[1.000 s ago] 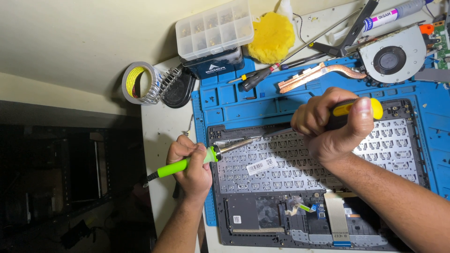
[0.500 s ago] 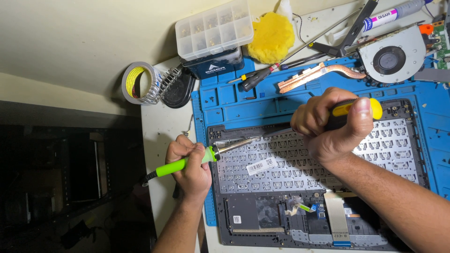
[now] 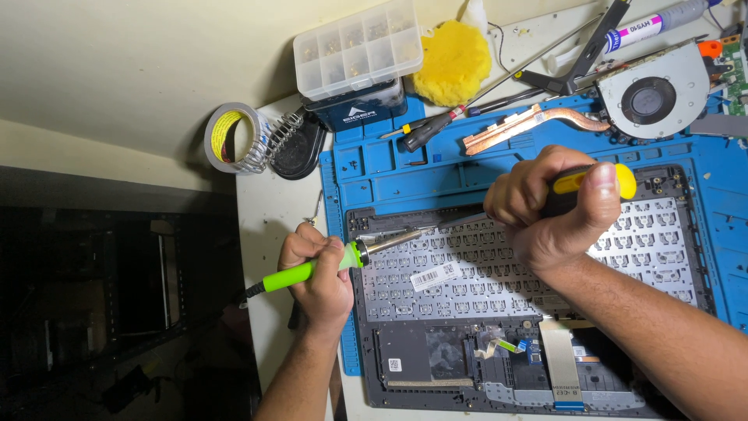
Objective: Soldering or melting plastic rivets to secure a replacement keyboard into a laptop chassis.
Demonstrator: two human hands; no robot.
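Observation:
An opened laptop base (image 3: 623,234) lies on a blue work mat (image 3: 389,164), with the underside of its keyboard facing up. My left hand (image 3: 315,277) grips a soldering iron (image 3: 312,269) with a green handle, its metal tip pointing right at the keyboard's upper left edge. My right hand (image 3: 553,214) is closed around a yellow-and-black screwdriver (image 3: 600,181), whose blade runs left toward the same spot. The two tool tips almost meet near the top left of the keyboard.
Behind the mat stand a clear compartment box (image 3: 358,47), a yellow pad (image 3: 452,62), a tape roll (image 3: 230,136), a coiled iron stand (image 3: 284,140), a copper heat pipe (image 3: 538,121) with fan (image 3: 650,97), and another screwdriver (image 3: 425,132). The table's left edge drops into dark space.

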